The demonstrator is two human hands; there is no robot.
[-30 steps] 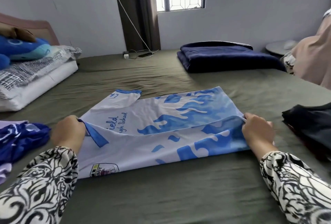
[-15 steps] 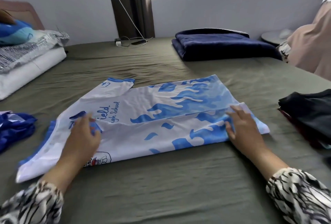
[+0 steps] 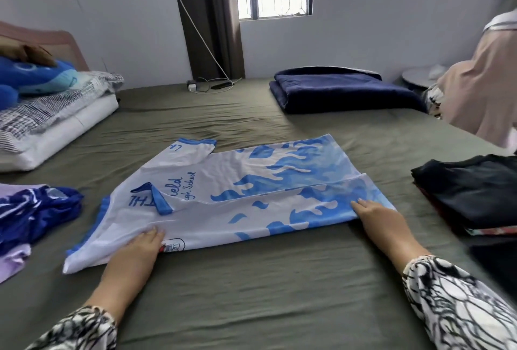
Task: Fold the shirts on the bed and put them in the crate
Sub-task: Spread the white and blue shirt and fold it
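Note:
A white shirt with blue flame print (image 3: 251, 187) lies spread on the olive-green bed sheet (image 3: 265, 293), its near long side folded over toward the middle. My left hand (image 3: 140, 249) lies flat on the near sleeve end by the collar side, fingers straight. My right hand (image 3: 377, 221) presses flat on the folded hem end at the right. No crate is in view.
A crumpled dark blue and lilac shirt heap (image 3: 30, 215) lies at the left. Dark folded clothes (image 3: 470, 193) are stacked at the right. A folded navy blanket (image 3: 341, 89) sits far back, pillows with a blue plush toy (image 3: 42, 114) far left, a person in pink (image 3: 484, 89) right.
Both hands let go of the shirt's edge after laying the near side over. They now rest flat on the fold, the left one drawn back toward the near sleeve.

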